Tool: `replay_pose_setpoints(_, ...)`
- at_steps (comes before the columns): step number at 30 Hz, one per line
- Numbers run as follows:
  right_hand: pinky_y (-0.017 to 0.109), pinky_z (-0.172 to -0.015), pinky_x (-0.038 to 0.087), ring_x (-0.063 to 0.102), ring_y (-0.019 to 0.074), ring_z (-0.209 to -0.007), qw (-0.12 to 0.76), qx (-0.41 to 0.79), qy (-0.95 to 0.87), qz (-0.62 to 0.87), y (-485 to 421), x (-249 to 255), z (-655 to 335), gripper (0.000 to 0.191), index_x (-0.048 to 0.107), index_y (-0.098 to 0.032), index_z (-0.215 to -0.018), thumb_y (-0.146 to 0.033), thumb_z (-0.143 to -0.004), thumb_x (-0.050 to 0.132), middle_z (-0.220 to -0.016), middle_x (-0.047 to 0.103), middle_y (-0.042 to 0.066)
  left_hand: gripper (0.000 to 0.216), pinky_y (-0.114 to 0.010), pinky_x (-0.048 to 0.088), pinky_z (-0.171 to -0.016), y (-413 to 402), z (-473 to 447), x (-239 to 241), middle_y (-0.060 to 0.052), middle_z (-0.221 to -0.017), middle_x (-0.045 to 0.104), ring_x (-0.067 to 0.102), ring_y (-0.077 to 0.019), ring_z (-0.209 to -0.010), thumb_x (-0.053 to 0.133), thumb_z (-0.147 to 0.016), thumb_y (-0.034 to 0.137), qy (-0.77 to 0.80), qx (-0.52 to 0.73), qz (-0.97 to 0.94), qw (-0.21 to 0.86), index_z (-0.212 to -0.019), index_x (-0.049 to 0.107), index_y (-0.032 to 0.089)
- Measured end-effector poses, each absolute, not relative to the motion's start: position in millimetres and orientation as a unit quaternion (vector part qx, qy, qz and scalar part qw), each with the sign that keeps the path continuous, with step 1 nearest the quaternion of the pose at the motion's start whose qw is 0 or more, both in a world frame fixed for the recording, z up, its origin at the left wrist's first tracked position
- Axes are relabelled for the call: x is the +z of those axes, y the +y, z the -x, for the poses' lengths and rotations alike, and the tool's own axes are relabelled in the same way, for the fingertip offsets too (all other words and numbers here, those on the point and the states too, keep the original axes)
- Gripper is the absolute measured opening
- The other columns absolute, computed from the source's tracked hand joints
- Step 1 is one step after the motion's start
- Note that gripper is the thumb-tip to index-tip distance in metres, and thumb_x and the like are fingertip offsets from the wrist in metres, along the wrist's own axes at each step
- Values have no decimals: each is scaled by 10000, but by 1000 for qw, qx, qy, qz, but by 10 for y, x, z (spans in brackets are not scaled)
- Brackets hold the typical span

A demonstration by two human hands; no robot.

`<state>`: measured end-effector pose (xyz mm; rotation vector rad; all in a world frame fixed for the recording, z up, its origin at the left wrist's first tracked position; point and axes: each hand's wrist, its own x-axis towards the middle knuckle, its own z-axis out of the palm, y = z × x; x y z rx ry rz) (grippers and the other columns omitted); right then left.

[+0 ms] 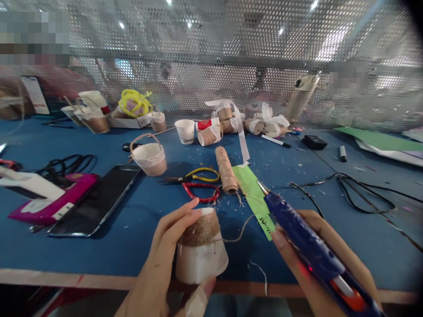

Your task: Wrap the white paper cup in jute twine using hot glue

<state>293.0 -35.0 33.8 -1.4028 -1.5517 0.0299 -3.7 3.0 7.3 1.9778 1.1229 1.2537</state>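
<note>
My left hand [165,259] grips an upturned white paper cup [201,259] near the table's front edge; brown twine is wound round the cup's narrow end and a loose strand trails to the right. My right hand [317,259] is closed round a blue hot glue gun [304,240], its metal nozzle pointing up and left, a little apart from the cup. A spool of twine [226,169] lies just beyond, beside a green paper strip [256,193] and red-and-yellow-handled scissors [194,182].
On the blue table [99,251] stand a small cup basket [150,156], a black phone [99,198], a pink device [53,200], more cups and twine-wrapped pieces [211,130] at the back, black cables [357,193] on the right. A perforated metal screen [231,53] closes the far side.
</note>
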Motion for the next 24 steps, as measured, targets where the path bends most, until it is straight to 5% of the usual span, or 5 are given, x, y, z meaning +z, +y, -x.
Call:
replay_pose_setpoints(10, 213, -608, 531, 620, 128, -650, 457, 154, -738, 471, -224, 187, -2998, 281, 510, -296, -929, -213, -1136, 681, -815, 614, -55, 842, -579, 705, -1335, 59, 35, -88, -130, -1805, 667, 693, -424, -1703, 985, -1001, 530, 402, 520, -707, 260, -1754, 621, 434)
replay_pose_setpoints(16, 198, -638, 554, 669, 124, -693, 444, 171, -772, 422, -206, 223, -3019, 279, 533, -289, -933, -157, -1144, 659, -824, 636, -49, 851, -629, 712, -1331, 17, 1, -18, -147, -1811, 650, 668, -458, -1729, 990, -987, 369, 406, 518, -711, 249, -1751, 618, 422)
replay_pose_setpoints(24, 181, -557, 487, 616, 88, -584, 426, 101, -801, 408, -189, 335, -2992, 344, 557, -266, -875, -76, -1161, 576, -757, 630, -53, 805, -524, 667, -1389, 80, 10, -76, -70, -1839, 602, 604, -381, -1794, 963, -1021, 422, 409, 512, -730, 191, -1743, 612, 478)
